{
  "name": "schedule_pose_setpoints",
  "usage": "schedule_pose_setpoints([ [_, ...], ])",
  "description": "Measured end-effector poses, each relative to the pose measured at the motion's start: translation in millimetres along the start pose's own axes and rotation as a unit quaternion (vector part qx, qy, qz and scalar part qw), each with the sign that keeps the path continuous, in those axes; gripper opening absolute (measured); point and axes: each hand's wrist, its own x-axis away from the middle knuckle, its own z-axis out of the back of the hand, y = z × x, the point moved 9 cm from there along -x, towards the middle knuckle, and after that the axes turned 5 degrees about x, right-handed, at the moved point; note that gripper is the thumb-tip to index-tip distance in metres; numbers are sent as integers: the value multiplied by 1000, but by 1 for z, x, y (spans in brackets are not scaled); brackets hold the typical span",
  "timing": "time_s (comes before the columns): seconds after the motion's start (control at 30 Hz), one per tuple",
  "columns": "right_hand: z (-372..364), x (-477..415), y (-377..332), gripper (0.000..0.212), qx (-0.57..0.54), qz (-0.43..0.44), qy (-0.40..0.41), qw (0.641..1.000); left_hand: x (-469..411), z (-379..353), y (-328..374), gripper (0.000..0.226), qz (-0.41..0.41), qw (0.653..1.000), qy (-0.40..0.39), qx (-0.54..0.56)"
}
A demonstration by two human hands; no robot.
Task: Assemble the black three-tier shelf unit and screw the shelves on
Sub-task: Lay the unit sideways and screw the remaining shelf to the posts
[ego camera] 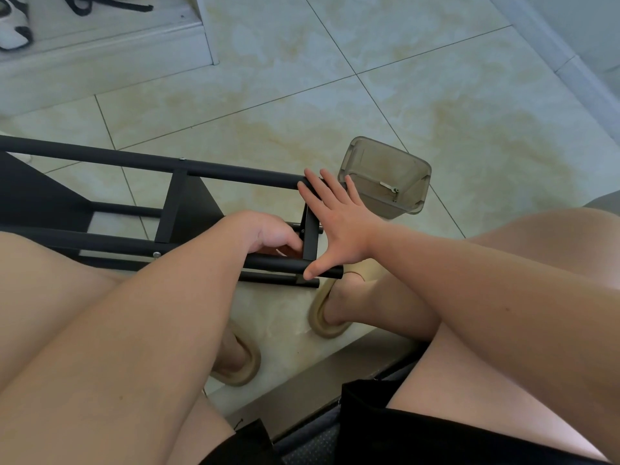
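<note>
Black matte tubes and flat panels form the shelf unit, lying on its side on glossy cream, marble-veined floor tiles. The right hand is spread flat across its end, fingers on the upper tube and thumb on the lower. The left hand curls beside the end panel with its grasp hidden, and a smoky translucent plastic box stands near.
</note>
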Motion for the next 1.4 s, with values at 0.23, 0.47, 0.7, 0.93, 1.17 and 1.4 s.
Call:
schedule_pose_setpoints([
  [0.23, -1, -1, 1, 156, -1, 0, -5, 1000, 0, 3, 1, 12, -6, 1000, 10, -23],
  [0.47, -1, 0, 0, 156, 2, 0, 0, 1000, 1, 3, 1, 9, -6, 1000, 17, -15],
  [0.7, -1, -1, 0, 156, -2, 0, -1, 1000, 1, 0, -1, 22, 7, 1000, 3, -13],
  [0.93, -1, 0, 0, 156, 0, 0, 1, 1000, 4, -1, 0, 15, 9, 1000, -4, -6],
  [1.17, -1, -1, 1, 156, 2, -2, 2, 1000, 1, 1, -1, 33, 6, 1000, 5, -16],
  [1.4, -1, -1, 0, 156, -2, -2, 6, 1000, 4, -4, -1, 16, 10, 1000, -23, 7],
])
